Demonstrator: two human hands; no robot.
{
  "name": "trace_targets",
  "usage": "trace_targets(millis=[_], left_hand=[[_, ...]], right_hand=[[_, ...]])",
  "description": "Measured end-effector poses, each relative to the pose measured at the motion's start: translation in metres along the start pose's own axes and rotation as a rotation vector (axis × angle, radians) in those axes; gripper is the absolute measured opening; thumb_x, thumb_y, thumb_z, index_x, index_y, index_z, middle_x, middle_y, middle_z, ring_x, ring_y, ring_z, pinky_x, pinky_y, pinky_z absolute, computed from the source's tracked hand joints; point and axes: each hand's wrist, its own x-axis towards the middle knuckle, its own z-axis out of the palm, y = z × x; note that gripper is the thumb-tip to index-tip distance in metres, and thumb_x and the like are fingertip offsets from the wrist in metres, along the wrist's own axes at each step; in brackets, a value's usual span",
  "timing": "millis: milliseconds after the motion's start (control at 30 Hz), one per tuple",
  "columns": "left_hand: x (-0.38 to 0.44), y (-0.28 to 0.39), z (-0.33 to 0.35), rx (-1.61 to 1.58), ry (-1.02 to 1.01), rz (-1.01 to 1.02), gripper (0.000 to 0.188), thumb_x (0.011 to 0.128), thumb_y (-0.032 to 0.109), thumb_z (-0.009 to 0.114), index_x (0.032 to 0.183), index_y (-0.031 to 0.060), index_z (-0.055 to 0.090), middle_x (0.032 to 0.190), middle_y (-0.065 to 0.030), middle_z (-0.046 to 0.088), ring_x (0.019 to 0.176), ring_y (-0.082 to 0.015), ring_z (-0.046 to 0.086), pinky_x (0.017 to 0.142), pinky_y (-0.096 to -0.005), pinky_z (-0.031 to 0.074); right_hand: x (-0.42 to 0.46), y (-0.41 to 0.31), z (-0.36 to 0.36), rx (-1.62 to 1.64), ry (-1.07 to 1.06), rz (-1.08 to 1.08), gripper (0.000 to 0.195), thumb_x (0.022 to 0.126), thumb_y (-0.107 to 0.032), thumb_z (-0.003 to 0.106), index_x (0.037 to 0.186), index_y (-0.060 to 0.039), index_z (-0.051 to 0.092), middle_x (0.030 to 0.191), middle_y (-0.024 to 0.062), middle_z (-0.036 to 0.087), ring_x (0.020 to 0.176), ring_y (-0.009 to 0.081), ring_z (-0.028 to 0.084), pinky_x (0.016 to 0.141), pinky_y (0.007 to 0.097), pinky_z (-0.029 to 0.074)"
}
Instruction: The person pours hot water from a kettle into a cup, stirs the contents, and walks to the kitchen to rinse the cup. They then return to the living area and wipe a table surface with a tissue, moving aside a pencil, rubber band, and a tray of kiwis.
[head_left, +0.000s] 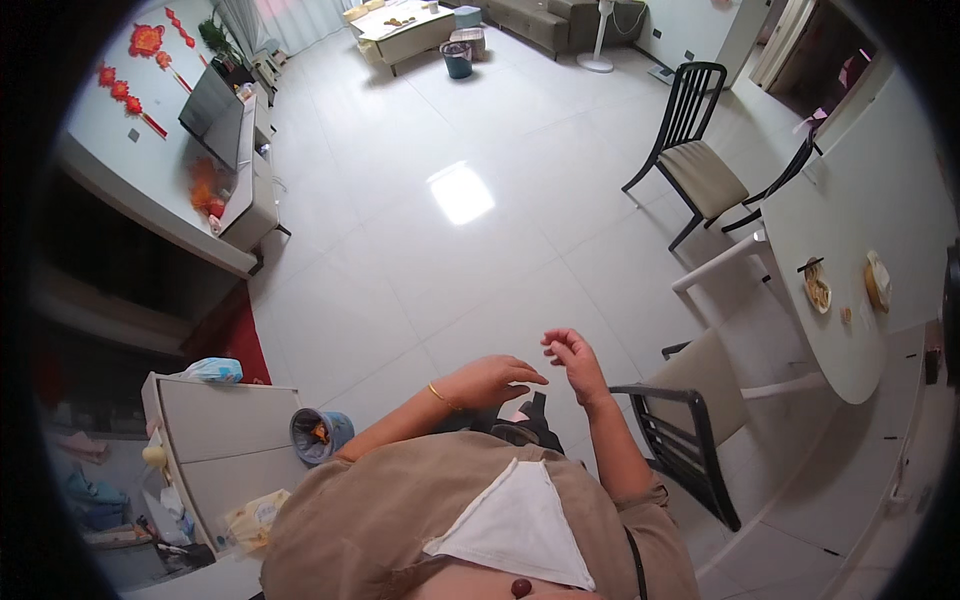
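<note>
My left hand (495, 380), with a gold bangle (442, 397) on its wrist, hangs in front of my body, palm turned down and fingers apart. Across a small gap, my right hand (574, 364) is raised with loosely curled fingers. Neither hand shows anything in its grasp. Below them are my dark legwear (525, 431) and the pale tiled floor (405, 300). A black-framed chair (690, 405) with a beige seat stands close to my right forearm. By my left elbow is a blue waste bin (322, 435) with a liner and some litter inside.
At right, a white dining table (817, 217) bears a plate of food (817, 289) and a bowl (877, 281); another chair (697, 157) stands beyond. A pale cabinet (225, 420) is at left. Farther off are a TV stand (251, 187), a coffee table (405, 41) and a sofa (540, 22).
</note>
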Motion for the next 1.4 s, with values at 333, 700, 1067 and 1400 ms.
trace_targets(millis=[333,700,1067,1400], left_hand=[[0.202,-0.076,-0.112,0.018,-0.251,0.132,0.03,0.091,0.011,0.059,0.12,0.0116,0.064,0.114,-0.0113,0.065,0.105,-0.0296,0.06,0.093,-0.0407,0.047],[0.415,-0.086,-0.194,0.05,-0.526,0.377,0.029,0.089,0.009,0.06,0.118,0.01,0.065,0.114,-0.0115,0.066,0.106,-0.0303,0.061,0.093,-0.0398,0.048],[0.594,-0.064,-0.136,0.065,-0.635,0.392,0.029,0.089,0.008,0.061,0.117,0.0092,0.065,0.114,-0.0109,0.067,0.107,-0.0293,0.062,0.094,-0.0386,0.048],[0.777,-0.025,-0.076,-0.174,-0.713,0.318,0.025,0.09,0.002,0.059,0.113,0.0035,0.066,0.106,-0.0123,0.068,0.098,-0.0259,0.065,0.086,-0.0333,0.05]], right_hand=[[0.128,-0.056,-0.115,0.125,0.291,-0.036,0.023,0.096,-0.018,0.052,0.115,-0.0071,0.058,0.108,0.0037,0.063,0.094,0.0127,0.058,0.082,0.0287,0.046],[0.158,-0.098,-0.203,0.299,0.72,-0.067,0.022,0.097,-0.021,0.051,0.114,-0.009,0.057,0.106,0.0,0.061,0.093,0.0101,0.056,0.081,0.0268,0.044],[0.182,-0.113,-0.391,0.341,0.837,-0.155,0.021,0.096,-0.023,0.051,0.112,-0.0103,0.058,0.105,-0.001,0.062,0.091,0.01,0.056,0.08,0.0265,0.044],[0.141,-0.148,-0.572,0.505,1.158,-0.205,0.02,0.095,-0.023,0.054,0.11,-0.0115,0.06,0.103,-0.0005,0.063,0.09,0.0091,0.057,0.079,0.026,0.045]])
